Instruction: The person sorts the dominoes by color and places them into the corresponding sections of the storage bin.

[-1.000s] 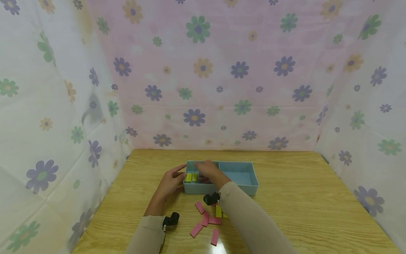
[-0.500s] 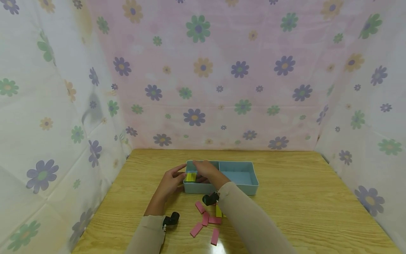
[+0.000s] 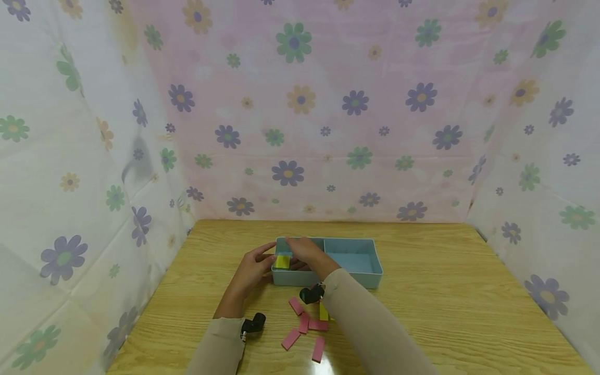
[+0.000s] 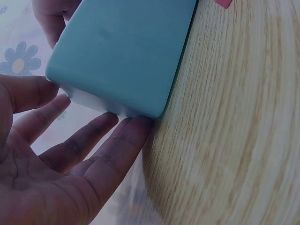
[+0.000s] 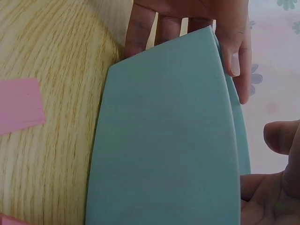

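A light blue two-compartment box stands on the table. My left hand is at its left end, fingertips spread against the end wall and the thumb near the front rim; the left wrist view shows these fingers fairly straight. My right hand reaches into the left compartment, beside two yellow rectangular tiles lying together at the front left. In the right wrist view the thumb stands apart from the other fingers, whose tips are hidden behind the box wall.
Several pink tiles lie scattered on the wooden table in front of the box. A yellow tile lies beside the right sleeve, partly covered. The box's right compartment holds nothing visible. Flowered cloth surrounds the table.
The gap between the two yellow tiles has closed, as my right hand shifted slightly left inside the compartment. My left hand and the loose tiles have stayed in place.
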Demonstrator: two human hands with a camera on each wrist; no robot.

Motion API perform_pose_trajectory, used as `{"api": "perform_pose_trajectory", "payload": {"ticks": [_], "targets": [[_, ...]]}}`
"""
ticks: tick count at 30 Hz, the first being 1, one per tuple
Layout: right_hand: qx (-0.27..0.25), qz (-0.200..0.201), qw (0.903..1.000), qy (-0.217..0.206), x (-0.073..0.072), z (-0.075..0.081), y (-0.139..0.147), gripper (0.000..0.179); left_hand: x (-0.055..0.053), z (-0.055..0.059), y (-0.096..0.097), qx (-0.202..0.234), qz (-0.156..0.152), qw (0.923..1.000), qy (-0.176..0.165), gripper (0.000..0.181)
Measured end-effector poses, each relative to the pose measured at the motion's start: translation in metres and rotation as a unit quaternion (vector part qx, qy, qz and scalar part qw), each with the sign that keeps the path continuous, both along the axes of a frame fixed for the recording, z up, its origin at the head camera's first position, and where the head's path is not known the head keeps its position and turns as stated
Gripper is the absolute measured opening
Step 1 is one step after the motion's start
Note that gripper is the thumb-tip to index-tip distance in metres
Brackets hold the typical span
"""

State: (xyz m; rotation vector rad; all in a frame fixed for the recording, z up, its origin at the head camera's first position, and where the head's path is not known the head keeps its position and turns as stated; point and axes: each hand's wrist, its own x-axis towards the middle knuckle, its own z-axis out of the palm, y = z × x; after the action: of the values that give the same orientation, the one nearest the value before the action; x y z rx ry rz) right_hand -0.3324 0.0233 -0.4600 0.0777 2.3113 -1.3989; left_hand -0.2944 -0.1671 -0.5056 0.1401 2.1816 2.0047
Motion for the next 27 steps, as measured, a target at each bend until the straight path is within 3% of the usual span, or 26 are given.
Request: {"api": "perform_pose_trajectory", "payload": {"ticks": [5,11,16,27], "targets": [[0.001,-0.011,0.9998,0.016,-0.002,0.0,0.003,0.072,0.0,0.0,0.001,0.004,0.004,1.0,0.002,0.051],[-0.036,-0.008,0.9991,0.02,0.001,0.008,0.007,0.073,0.001,0.002,0.002,0.003,0.01,0.9999,-0.002,0.051],[-0.055,0.008,0.9981,0.028,0.006,0.018,0.012,0.074,0.0,0.002,0.002,0.004,0.011,0.9999,-0.003,0.051],[-0.133,0.026,0.9879,0.076,0.027,0.023,0.043,0.052,0.0,0.001,0.002,0.01,0.012,0.9998,-0.01,0.05]]}}
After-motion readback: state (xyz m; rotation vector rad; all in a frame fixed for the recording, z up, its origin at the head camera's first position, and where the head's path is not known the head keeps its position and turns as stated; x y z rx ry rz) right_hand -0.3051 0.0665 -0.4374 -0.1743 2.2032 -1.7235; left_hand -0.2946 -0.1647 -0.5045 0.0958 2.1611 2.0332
